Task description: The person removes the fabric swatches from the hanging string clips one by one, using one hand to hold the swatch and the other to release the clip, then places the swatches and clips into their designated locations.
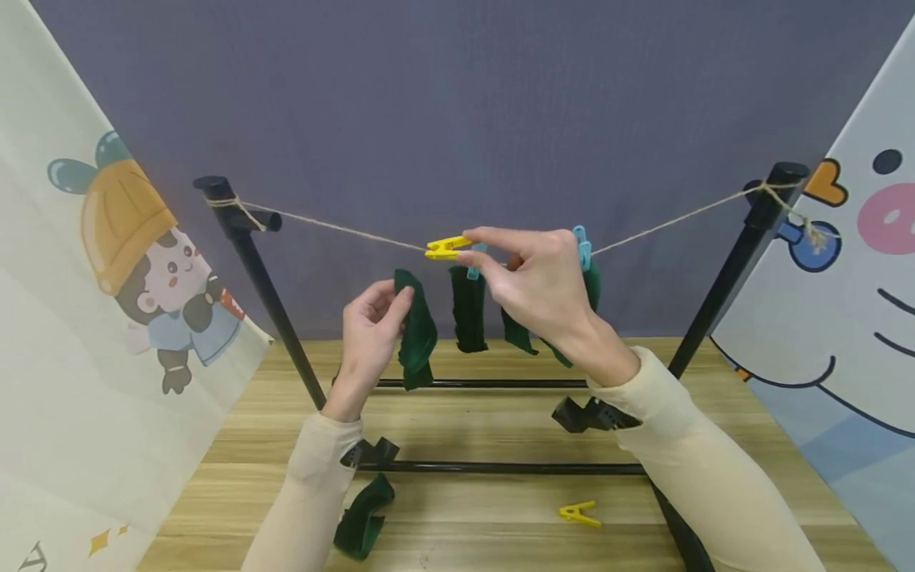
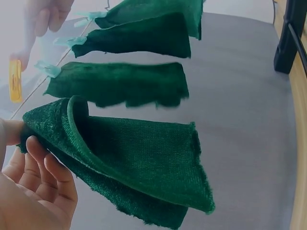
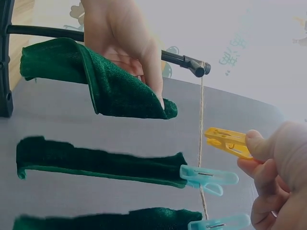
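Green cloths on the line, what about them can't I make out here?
Head view: the top of the middle hanging cloth, hidden by the right hand.
Left wrist view: part of the farthest hanging cloth, cut off by the top edge.
Right wrist view: part of the middle hanging cloth, cut off by the bottom edge.

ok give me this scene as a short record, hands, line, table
left hand: pinches a green cloth
right hand: pinches a yellow peg by its handle end
line: string tied between two black posts
hanging: three green strips, held by light-blue clips
table: another cloth, another peg
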### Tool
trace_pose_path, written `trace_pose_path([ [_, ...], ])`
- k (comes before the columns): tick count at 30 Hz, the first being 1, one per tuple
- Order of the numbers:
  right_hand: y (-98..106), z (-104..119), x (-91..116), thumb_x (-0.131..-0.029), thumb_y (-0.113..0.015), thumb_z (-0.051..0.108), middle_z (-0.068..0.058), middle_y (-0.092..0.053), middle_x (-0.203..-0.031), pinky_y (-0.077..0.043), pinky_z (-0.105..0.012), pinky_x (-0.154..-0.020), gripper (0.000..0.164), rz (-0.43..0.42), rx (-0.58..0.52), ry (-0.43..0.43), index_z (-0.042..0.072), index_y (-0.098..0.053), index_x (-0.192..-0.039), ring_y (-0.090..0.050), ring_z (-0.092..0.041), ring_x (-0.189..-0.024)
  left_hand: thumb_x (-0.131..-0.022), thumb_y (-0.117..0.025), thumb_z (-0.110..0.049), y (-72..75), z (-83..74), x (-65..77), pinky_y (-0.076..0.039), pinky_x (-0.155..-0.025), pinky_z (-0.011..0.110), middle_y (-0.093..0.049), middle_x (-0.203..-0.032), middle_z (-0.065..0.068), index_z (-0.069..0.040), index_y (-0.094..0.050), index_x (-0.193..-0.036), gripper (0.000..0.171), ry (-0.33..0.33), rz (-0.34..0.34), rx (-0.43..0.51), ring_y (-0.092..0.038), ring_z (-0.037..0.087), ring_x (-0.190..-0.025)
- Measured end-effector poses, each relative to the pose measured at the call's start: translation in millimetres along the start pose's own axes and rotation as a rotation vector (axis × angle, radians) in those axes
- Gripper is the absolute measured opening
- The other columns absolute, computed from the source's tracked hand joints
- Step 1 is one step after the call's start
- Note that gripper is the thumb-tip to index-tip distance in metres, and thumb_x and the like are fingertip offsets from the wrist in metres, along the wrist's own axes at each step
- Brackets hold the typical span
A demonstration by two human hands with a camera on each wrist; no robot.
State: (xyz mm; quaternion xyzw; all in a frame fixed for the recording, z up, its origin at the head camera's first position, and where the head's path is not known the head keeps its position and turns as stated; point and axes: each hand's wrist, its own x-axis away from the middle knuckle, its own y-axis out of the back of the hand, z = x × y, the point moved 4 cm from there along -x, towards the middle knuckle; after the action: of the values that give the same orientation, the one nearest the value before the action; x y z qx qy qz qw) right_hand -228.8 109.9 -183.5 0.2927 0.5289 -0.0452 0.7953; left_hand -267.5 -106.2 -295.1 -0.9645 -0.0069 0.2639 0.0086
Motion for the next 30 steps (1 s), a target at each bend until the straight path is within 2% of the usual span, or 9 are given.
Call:
trace_pose_path([
  [5,0.1,0.1,2.1,-0.091,-0.087,0.014,0.002,-0.061,-0.049,-0.024,-0.024,-0.036,0.023,-0.007,-0.015,0.007,0.005,-0.084,-0.111,-0.027,-0.002,-0.033,-0.106,-0.065,-0.011,1.0,0.0,0.9,-0.055,-0.06,0.022,-0.071,-0.08,-0.011,0.001,-0.072,-0.116,0.017,-0.005,0.002,-0.001,-0.062,0.007,-0.067],
  [14,0.9,-3.1,8.8,-0.09,-0.088,0.016,0.005,-0.047,-0.043,-0.023,-0.023,-0.037,0.028,0.013,-0.031,-0.019,0.005,-0.083,-0.115,-0.027,-0.006,-0.033,-0.106,-0.066,-0.011,2.1,1.6,2.9,-0.055,-0.063,0.022,-0.07,-0.079,-0.012,0.001,-0.072,-0.115,0.016,0.019,0.0,-0.015,-0.061,0.006,-0.068],
  [25,-0.4,-8.0,24.1,-0.087,-0.09,0.011,0.004,-0.045,-0.043,-0.024,-0.022,-0.04,0.031,-0.02,-0.077,-0.003,0.003,-0.082,-0.116,-0.029,-0.004,-0.036,-0.106,-0.066,-0.011,2.6,6.3,6.6,-0.053,-0.063,0.022,-0.07,-0.078,-0.013,0.002,-0.072,-0.114,0.017,0.015,0.007,-0.027,-0.06,0.006,-0.068],
  [30,-3.1,-11.8,30.0,-0.086,-0.09,0.01,0.004,-0.044,-0.043,-0.025,-0.022,-0.041,0.032,-0.02,-0.088,0.005,0.004,-0.082,-0.116,-0.03,-0.004,-0.037,-0.107,-0.066,-0.012,0.7,11.1,11.9,-0.053,-0.066,0.023,-0.068,-0.078,-0.012,0.002,-0.072,-0.116,0.019,0.043,0.031,-0.048,-0.059,0.007,-0.069],
])
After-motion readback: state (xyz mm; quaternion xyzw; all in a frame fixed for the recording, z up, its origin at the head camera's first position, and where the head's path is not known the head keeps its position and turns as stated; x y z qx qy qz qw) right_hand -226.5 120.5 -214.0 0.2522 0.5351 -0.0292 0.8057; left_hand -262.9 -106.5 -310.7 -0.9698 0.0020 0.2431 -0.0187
